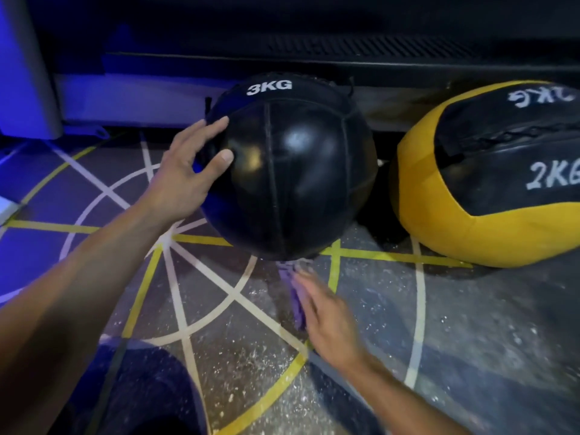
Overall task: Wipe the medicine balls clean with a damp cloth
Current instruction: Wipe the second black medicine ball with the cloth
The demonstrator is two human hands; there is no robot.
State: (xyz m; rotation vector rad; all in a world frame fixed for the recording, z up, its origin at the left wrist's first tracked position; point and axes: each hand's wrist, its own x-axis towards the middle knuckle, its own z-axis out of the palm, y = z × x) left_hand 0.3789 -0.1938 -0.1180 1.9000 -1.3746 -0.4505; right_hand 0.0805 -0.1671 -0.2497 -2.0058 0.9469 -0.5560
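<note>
Black 3KG medicine ball [292, 171]: glossy panelled leather-look surface with stitched seams, white "3KG" print at the top; it sits on the floor near the middle of the head view, in front of a dark low machine base [314, 48].
Left hand [188, 171]: spread and relaxed, fingers straight, laid against the left flank of the black ball; thumb tip and fingertips press flat on the surface, not curled round anything.
Right hand [329, 318]: blurred by motion, below the ball and just in front of it; fingers look extended toward the ball's underside. A purple cloth [296, 296] lies against its palm side. Whether the fingers pinch the cloth or merely press it cannot be told through the blur.
Purple cloth: bunched, running from just under the ball's lower edge down along the right hand; its top end appears to meet the ball's base.
Yellow and black 2KG medicine ball [489, 174]: slumped and soft, to the right of the black ball, near but apart from it; neither hand touches it.
Floor [470, 324]: grey speckled rubber with white and yellow painted lines and arcs, tinted blue at left.
Person's knee [141, 387]: dark cloth, bottom left.
</note>
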